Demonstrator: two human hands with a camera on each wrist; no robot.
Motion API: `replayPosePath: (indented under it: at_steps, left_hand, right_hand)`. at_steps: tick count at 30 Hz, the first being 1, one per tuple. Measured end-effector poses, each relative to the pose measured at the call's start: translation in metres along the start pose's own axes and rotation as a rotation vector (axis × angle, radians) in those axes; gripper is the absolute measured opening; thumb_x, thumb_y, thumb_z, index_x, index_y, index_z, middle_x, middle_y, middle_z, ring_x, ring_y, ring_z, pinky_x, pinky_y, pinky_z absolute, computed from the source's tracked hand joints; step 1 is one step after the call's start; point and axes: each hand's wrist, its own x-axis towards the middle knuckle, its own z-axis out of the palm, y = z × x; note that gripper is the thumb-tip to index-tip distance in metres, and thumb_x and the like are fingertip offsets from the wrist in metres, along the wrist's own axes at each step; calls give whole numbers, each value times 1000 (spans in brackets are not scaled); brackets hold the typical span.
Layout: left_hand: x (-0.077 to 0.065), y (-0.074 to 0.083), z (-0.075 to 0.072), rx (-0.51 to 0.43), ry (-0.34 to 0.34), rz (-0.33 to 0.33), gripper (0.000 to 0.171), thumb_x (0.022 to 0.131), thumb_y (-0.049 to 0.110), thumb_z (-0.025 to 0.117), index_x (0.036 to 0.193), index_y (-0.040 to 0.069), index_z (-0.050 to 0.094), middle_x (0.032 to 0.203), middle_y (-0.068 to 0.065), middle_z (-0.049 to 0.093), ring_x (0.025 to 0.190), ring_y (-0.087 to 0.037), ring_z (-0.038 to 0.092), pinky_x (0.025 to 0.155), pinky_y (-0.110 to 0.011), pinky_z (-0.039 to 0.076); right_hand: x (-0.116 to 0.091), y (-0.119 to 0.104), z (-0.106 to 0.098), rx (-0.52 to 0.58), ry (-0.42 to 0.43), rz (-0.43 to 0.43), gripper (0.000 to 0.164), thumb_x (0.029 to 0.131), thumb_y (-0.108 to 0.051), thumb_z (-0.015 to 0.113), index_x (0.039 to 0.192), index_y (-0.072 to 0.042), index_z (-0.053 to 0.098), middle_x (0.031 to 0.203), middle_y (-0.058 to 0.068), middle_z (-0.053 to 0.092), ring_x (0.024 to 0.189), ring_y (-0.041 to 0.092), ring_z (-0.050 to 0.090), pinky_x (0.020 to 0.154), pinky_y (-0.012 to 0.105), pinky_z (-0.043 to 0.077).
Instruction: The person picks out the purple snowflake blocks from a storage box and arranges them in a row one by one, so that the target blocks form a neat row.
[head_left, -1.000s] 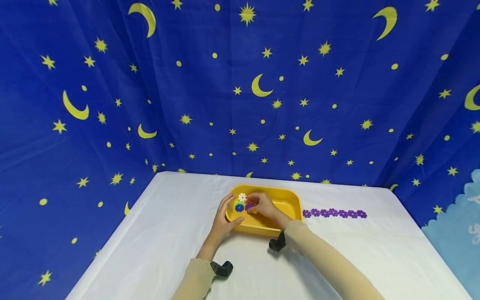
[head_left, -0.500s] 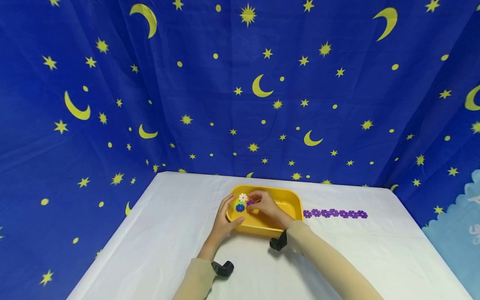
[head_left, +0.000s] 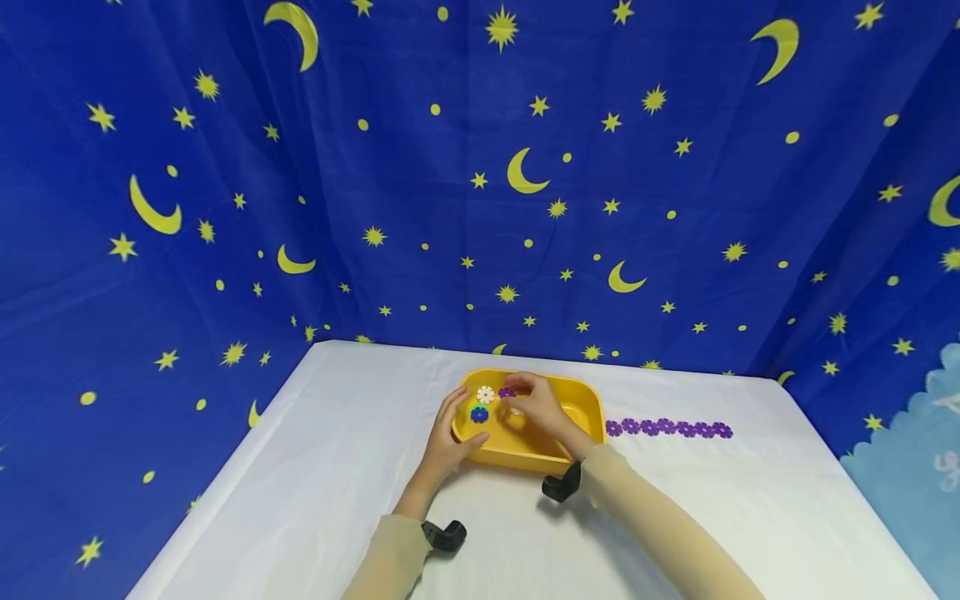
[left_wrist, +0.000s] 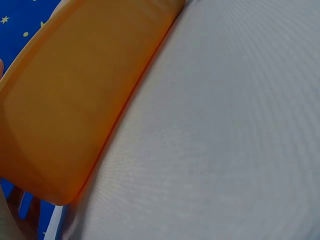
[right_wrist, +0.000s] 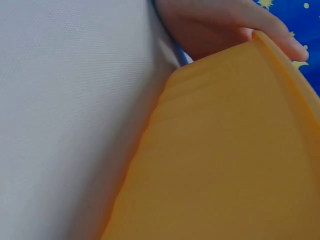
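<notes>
In the head view, my left hand (head_left: 441,448) holds the left end of a yellow plastic tub (head_left: 510,457), thumb over the near rim and fingers along the left side. The right wrist view shows that hand (right_wrist: 215,22) bent round the tub's corner. My right hand (head_left: 538,408) reaches inside the tub and pinches a purple snowflake disc (head_left: 507,392) between thumb and fingers. Left of it lie a white snowflake disc (head_left: 485,395) and a blue one (head_left: 479,414), with some green showing beneath the blue. The right hand covers whatever else lies below it.
A row of several linked purple snowflake discs (head_left: 667,427) runs rightward from beside the tub. White cloth (head_left: 300,500) covers the table. A blue curtain (head_left: 420,192) with moons and stars stands behind and at the sides.
The right hand has lifted a purple disc from beside the blue one and moved it slightly right and away. A red piece seen earlier under the fingers is out of sight. The left hand stays.
</notes>
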Motion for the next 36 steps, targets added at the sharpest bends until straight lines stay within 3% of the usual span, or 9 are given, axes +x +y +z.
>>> replayPosePath:
  at_steps: [7, 17, 24, 32, 36]
  left_hand:
    - [4, 1, 3, 4, -1, 3, 73, 79, 9, 73, 141, -7, 38, 153, -23, 28, 144, -40, 23, 119, -58, 16]
    - [3, -3, 3, -2, 0, 2, 72, 79, 7, 72, 141, -7, 37, 153, -23, 28, 144, -40, 22, 118, -58, 16]
    - [2, -6, 2, -8, 3, 0, 72, 79, 7, 72, 140, -7, 38, 153, -22, 28, 144, -40, 22, 119, -59, 15]
    - [2, -5, 3, -4, 12, 5, 71, 79, 8, 72, 140, -6, 39, 153, -22, 29, 144, -40, 23, 119, -59, 15]
    - [2, -3, 4, -3, 14, 11, 71, 79, 6, 72, 140, -7, 39, 152, -23, 30, 144, -41, 23, 119, -58, 15]
  right_hand:
    - [-3, -8, -15, -21, 92, 73, 33, 79, -1, 74, 109, 7, 65, 105, 25, 69, 98, 35, 66, 90, 42, 56]
    - [-16, -13, -31, -6, 138, 88, 36, 78, -2, 75, 110, 7, 64, 107, 23, 68, 100, 33, 64, 94, 39, 54]
    - [-26, -13, -40, -21, 159, 83, 38, 76, -3, 76, 111, 8, 64, 107, 26, 68, 99, 37, 64, 93, 45, 53]
    - [-32, -13, -58, -68, 207, 64, 33, 76, -4, 77, 107, 4, 67, 104, 22, 70, 94, 26, 66, 86, 27, 56]
    - [-35, -11, -68, -54, 222, 58, 33, 76, -4, 77, 107, 4, 66, 104, 22, 69, 95, 28, 66, 86, 25, 55]
